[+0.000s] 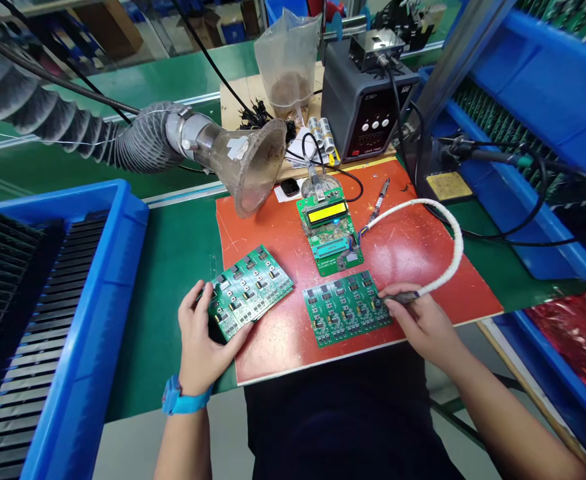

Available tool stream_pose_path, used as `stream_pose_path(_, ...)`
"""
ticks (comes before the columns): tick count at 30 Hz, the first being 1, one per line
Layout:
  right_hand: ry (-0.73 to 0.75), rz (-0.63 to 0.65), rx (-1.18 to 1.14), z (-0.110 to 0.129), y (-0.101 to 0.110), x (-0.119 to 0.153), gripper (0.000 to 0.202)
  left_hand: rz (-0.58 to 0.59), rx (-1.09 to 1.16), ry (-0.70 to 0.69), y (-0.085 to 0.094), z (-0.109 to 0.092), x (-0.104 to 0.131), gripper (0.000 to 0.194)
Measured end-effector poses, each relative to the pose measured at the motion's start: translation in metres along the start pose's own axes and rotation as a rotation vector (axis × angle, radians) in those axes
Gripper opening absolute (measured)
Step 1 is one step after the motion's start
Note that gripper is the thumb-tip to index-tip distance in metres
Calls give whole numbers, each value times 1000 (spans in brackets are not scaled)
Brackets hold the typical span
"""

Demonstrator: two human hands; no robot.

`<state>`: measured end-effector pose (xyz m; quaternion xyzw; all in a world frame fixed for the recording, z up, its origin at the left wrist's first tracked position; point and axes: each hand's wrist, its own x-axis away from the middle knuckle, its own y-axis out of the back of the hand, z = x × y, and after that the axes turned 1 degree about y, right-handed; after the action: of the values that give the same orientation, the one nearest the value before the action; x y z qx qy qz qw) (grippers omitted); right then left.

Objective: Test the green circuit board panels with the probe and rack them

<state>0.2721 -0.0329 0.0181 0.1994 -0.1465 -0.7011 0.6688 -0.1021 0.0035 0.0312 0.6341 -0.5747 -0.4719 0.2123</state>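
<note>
My left hand [203, 343] grips the near-left edges of a green circuit board [250, 288], thumb along the front and fingers at the back corner. That board appears to lie on another one. Between the thumb and fingers of my right hand [430, 327] is a dark programming probe [403, 297], joined to a white sleeved cable [457, 243]. Its tip is at the right edge of a second green circuit board [345, 313], which lies flat on the red mat; contact is hidden by my fingers. Behind it, the cable runs to a programmer board [325, 233] with a lit yellow display.
A blue bin [90, 320] with slotted boards stands at left. The fume extractor hood [260, 170] hangs over the red mat [283, 357]. A soldering station [367, 100] sits at the back, and a pen [381, 198] lies near the cable. Blue trays [503, 193] line the right.
</note>
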Motion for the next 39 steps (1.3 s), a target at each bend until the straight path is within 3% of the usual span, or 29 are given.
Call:
stream_pose_path(9, -25, -5, -37, -2, -1, 2, 16, -30, -39, -58, 1, -2, 0, 90)
stream_pose_path(13, -18, -11, -45, -2, -1, 1, 15, -205, -103, -133, 4, -11, 3, 83)
stream_pose_path(16, -7, -11, -53, -2, -2, 0, 15, -356, -80, -225, 1, -33, 11, 61)
stream_pose_path(18, -9, -8, -54, -2, -2, 0, 15, -293, 38, -257, -7, -55, 15, 47)
stream_pose_path(21, -24, -8, -39, -1, -1, -1, 16, 12, 225, -292, -28, -83, 18, 35)
stream_pose_path(24, -24, -6, -35, -2, -1, 0, 16, 164, 268, -274, -46, -95, 15, 29)
stream_pose_path(27, -22, -7, -35, -3, -1, 0, 15, 172, 254, -268, -54, -94, 12, 25)
stream_pose_path(39, -18, -11, 5, -1, -1, -3, 16, 95, 193, -289, -55, -94, 17, 15)
